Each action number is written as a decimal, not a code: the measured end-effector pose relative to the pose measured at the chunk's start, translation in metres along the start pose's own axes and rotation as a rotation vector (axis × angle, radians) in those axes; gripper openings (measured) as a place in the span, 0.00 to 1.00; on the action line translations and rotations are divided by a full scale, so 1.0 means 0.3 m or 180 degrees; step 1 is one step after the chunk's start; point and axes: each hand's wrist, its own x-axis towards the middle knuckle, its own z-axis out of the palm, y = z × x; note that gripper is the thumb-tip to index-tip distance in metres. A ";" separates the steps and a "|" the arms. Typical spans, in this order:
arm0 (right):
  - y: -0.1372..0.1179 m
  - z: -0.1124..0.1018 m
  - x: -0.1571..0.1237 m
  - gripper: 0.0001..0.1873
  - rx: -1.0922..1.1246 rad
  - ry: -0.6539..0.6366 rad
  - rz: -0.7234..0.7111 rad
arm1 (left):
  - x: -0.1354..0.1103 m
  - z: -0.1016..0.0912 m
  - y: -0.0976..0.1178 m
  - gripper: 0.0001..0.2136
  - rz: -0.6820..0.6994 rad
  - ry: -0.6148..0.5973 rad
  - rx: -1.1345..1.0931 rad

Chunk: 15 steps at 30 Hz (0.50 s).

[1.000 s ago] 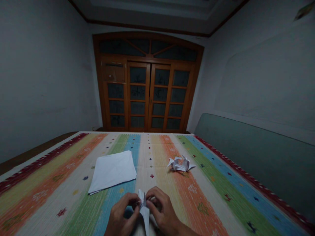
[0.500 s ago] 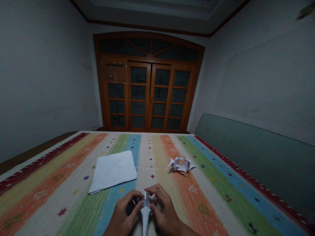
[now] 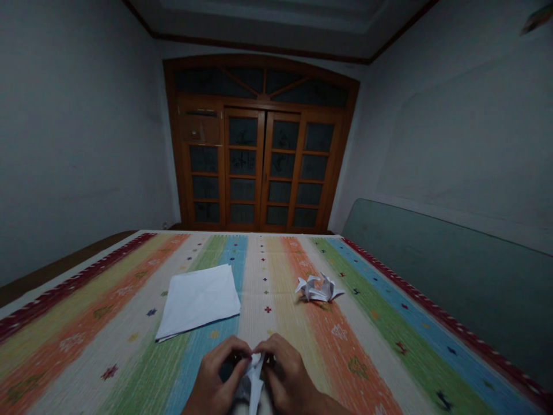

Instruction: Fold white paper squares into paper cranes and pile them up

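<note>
A small folded white paper piece (image 3: 254, 380) is pinched between both my hands at the bottom centre of the view. My left hand (image 3: 216, 380) grips its left side with curled fingers. My right hand (image 3: 287, 380) grips its right side, fingertips meeting the left hand's at the paper's top. The lower part of the paper is hidden by my hands and the frame edge. A stack of flat white paper sheets (image 3: 199, 300) lies just ahead to the left. Finished white origami figures (image 3: 319, 289) sit ahead to the right.
Everything rests on a striped, multicoloured woven mat (image 3: 389, 328). A green padded panel (image 3: 453, 282) runs along the right side. A wooden double door with glass panes (image 3: 263, 167) closes the far end of the dim room.
The paper's upright tip has been pressed down between my fingertips, and my hands have closed together over it. The sheets and origami figures have not moved.
</note>
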 end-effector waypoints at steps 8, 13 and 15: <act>-0.021 -0.017 0.008 0.16 -0.0192 0.0053 -0.0158 | -0.002 -0.001 -0.017 0.07 0.0102 0.0038 0.0074; -0.019 -0.017 0.004 0.21 -0.0159 -0.0013 -0.0053 | -0.002 0.000 -0.006 0.07 0.0262 0.0019 0.0033; -0.019 -0.016 0.002 0.22 -0.0136 -0.0013 -0.0018 | -0.004 0.000 -0.003 0.07 0.0327 0.0007 0.0038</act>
